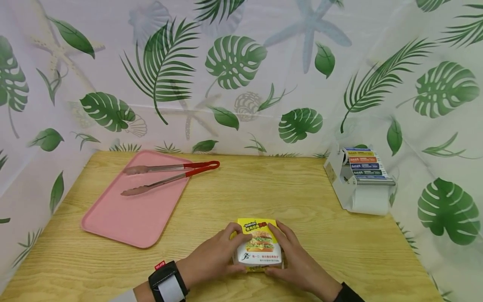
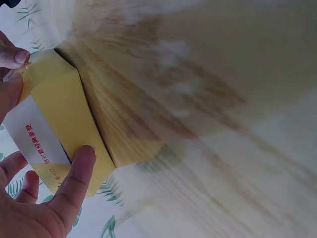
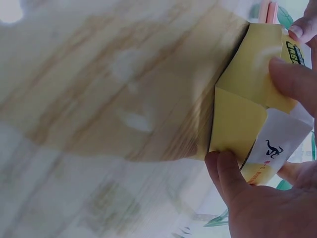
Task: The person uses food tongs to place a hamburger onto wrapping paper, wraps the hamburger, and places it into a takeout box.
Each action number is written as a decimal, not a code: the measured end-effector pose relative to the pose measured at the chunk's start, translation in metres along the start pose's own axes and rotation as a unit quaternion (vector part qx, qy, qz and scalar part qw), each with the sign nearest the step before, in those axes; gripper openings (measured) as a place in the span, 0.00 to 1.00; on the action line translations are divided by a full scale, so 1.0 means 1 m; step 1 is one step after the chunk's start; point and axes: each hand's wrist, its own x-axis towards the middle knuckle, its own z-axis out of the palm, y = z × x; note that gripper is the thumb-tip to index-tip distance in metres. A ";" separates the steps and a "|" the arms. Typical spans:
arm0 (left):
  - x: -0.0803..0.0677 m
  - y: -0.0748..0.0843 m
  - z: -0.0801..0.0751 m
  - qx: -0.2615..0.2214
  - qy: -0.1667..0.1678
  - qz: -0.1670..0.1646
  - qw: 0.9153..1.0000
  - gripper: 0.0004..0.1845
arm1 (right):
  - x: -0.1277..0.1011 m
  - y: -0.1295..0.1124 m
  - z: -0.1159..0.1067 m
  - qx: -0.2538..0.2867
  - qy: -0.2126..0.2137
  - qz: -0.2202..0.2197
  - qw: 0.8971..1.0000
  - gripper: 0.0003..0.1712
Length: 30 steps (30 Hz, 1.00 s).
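A yellow and white burger box (image 1: 259, 253), printed with a picture of a burger, sits on the wooden table near its front edge. From its left side my left hand (image 1: 213, 255) grips it, fingers bent over the top and thumb low at the front. My right hand (image 1: 299, 262) holds the opposite side, fingertips along the top edge and thumb by the front corner. In the left wrist view the box's yellow side (image 2: 69, 109) faces the camera; in the right wrist view a thumb touches its lower side (image 3: 235, 124). What lies inside is hidden.
On the left lies a pink tray (image 1: 139, 222), with red-handled metal tongs (image 1: 170, 167) resting across it and past its right rim. A label dispenser (image 1: 358, 180) with several coloured rolls stands at the back right. Leaf-patterned cloth (image 1: 256, 138) lines the back and sides.
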 end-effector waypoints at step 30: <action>-0.011 -0.001 -0.014 -0.044 0.026 -0.050 0.997 0.49 | -0.009 0.002 -0.023 0.150 -0.031 0.028 0.988 0.56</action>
